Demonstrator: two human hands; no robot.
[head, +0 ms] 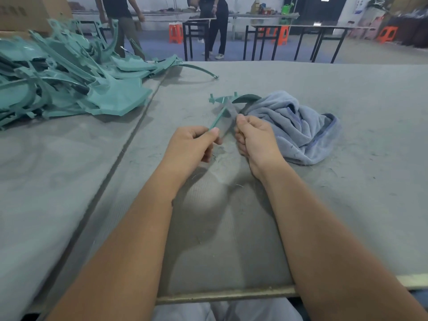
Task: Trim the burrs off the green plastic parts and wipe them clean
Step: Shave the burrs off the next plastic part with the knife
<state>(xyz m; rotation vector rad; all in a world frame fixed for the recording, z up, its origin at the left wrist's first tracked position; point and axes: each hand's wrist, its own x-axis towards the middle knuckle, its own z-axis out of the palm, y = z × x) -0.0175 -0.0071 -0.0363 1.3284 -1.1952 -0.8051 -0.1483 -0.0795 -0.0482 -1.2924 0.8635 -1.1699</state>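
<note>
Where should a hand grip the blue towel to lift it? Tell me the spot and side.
Pinch the blue towel at its raised crumpled folds near the middle, coming from above on the right. The right hand and green part crowd its left edge, and the bunched ridges give fingers purchase.

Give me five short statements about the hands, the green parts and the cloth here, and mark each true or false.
1. The left hand pinches a thin green part. True.
2. The blue cloth lies left of both hands. False: it lies to the right, beside the right hand.
3. A pile of green parts sits at the table's far left. True.
4. The right hand lies flat and open. False: its fingers are curled.
5. The stools in the background are green. False: they are orange.
</note>
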